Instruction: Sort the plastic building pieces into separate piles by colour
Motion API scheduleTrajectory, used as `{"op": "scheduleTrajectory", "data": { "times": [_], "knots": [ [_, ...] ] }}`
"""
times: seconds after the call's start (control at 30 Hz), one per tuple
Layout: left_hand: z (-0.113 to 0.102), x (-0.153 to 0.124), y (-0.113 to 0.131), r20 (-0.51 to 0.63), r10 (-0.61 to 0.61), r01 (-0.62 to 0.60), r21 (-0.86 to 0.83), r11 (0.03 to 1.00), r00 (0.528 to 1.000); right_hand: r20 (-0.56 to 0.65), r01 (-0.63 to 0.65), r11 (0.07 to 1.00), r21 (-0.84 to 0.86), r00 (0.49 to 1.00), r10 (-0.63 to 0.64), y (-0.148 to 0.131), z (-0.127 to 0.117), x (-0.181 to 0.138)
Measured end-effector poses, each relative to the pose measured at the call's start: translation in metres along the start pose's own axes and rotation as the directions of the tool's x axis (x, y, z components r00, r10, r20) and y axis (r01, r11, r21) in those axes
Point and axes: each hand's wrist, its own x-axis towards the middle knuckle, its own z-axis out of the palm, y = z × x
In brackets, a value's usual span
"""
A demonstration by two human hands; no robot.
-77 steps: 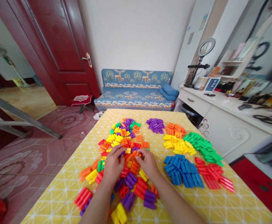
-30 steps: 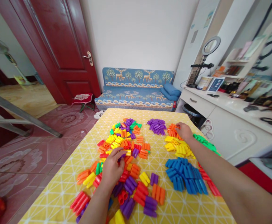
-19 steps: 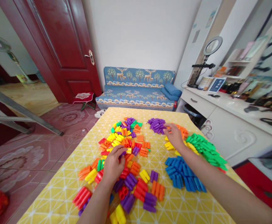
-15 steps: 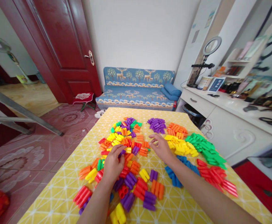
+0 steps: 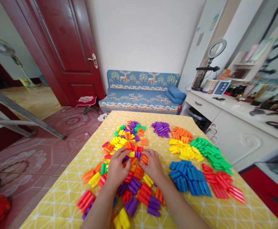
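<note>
Right hand [image 5: 152,165] returned; table [image 5: 55,203] bears blocks [image 5: 134,183].

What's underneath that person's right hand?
Orange pieces show partly at the inner edge of the right hand, and yellow pieces lie just nearer the viewer. Whatever is directly beneath the hand is covered, so it cannot be seen.

a free lane [image 5: 157,143] divides mixed heap [image 5: 139,173] from yellow pile [image 5: 185,150]

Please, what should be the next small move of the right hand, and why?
Probably, the right hand should lift the orange block at its fingertips: that block lies among mixed colours, while an orange pile lies grouped separately.
</note>
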Motion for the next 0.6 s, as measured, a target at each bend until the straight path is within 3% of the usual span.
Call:
{"op": "scheduleTrajectory", "data": {
  "times": [0.1,0.17,0.3,0.37,0.43,0.6],
  "knots": [
    [-0.001,0.0,0.001,0.029,0.008,-0.009,0.026,1.0,1.0,-0.054,-0.052,0.983,0.174,0.997,0.063,-0.004,-0.002,-0.001],
    [-0.002,0.0,0.004,0.043,0.026,-0.027,0.031,0.999,0.999,-0.025,-0.135,0.915,0.38,0.987,0.156,-0.007,-0.003,-0.001],
    [-0.006,0.001,0.01,0.084,0.086,-0.085,-0.012,0.996,0.993,0.225,-0.32,0.54,0.778,0.945,0.237,-0.016,-0.007,-0.004],
    [-0.007,0.001,0.012,0.126,0.104,-0.1,-0.042,0.994,0.987,0.296,-0.361,0.38,0.852,0.93,0.219,-0.019,-0.01,-0.006],
    [-0.007,0.002,0.012,0.148,0.105,-0.097,-0.059,0.994,0.983,0.337,-0.392,0.296,0.871,0.916,0.218,-0.02,-0.013,-0.007],
    [-0.004,0.001,0.008,0.156,0.093,-0.084,-0.062,0.995,0.983,0.381,-0.419,0.247,0.874,0.906,0.187,-0.019,-0.018,-0.006]
  ]
}}
